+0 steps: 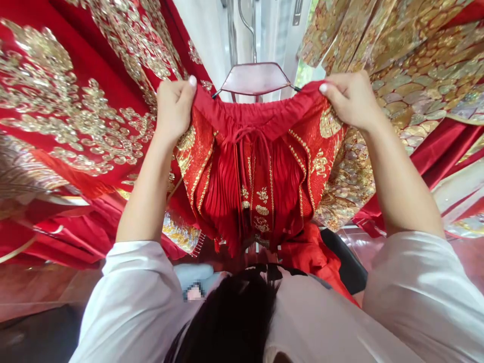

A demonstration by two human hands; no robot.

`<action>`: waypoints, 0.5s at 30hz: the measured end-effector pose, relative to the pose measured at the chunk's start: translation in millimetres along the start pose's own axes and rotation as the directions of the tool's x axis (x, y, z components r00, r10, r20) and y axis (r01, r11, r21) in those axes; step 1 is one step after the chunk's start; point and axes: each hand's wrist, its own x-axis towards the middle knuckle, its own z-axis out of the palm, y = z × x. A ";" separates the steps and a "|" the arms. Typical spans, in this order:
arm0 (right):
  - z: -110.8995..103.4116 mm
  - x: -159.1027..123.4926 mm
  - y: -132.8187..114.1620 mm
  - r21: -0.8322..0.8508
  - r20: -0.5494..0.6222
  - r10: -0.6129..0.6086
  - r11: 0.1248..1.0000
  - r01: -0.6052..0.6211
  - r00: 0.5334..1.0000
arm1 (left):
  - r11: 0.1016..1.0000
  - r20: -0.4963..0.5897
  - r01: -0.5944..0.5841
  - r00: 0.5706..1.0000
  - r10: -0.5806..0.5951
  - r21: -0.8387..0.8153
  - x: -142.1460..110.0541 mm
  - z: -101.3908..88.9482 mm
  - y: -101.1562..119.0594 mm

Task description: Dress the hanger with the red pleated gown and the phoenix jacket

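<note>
A red pleated skirt (pixel 227 176) with gold embroidery and a gathered drawstring waistband hangs in front of me. My left hand (pixel 174 107) is closed around the left end of the waistband, thumb on top. At the other end my right hand (pixel 350 98) grips the waistband the same way, so it is stretched wide between them. A hanger (pixel 257 78) with a pale centre and dark frame sits at the waistband; its clips reach the cloth just inside my hands. The drawstring (pixel 247 132) is tied in a bow at the middle front.
Red garments with gold sequins (pixel 109 126) hang close on the left. Gold scale-patterned garments (pixel 423 75) hang on the right. A metal rail (pixel 232 30) stands behind the hanger. Red cloth (pixel 313 252) lies below, beside a black object (pixel 346 262).
</note>
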 end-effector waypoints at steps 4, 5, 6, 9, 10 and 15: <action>3.2 3.3 6.2 0.179 -0.106 0.068 0.983 -0.049 0.992 | 0.995 -0.165 -0.067 0.983 0.080 0.079 3.7 14.0 -7.0; 3.8 1.4 9.9 0.240 -0.040 0.098 0.967 -0.086 0.994 | 0.986 -0.156 -0.066 0.984 0.090 0.153 -2.5 13.8 -4.6; 4.6 -1.1 13.9 0.300 0.030 0.123 0.946 -0.126 0.992 | 0.969 -0.113 -0.055 0.990 0.084 0.240 -10.4 12.0 -0.8; 9.2 -10.1 25.1 0.445 0.112 0.141 0.878 -0.177 0.984 | 0.880 0.034 0.007 0.999 -0.026 0.475 -33.0 2.7 14.1; 11.4 -12.9 28.3 0.479 0.087 0.143 0.862 -0.167 0.986 | 0.845 0.058 0.043 0.994 -0.087 0.533 -37.0 0.1 18.0; 20.8 -30.8 42.1 0.566 0.055 0.173 0.806 -0.174 0.983 | 0.757 -0.028 0.224 0.964 -0.263 0.614 -33.5 0.0 3.1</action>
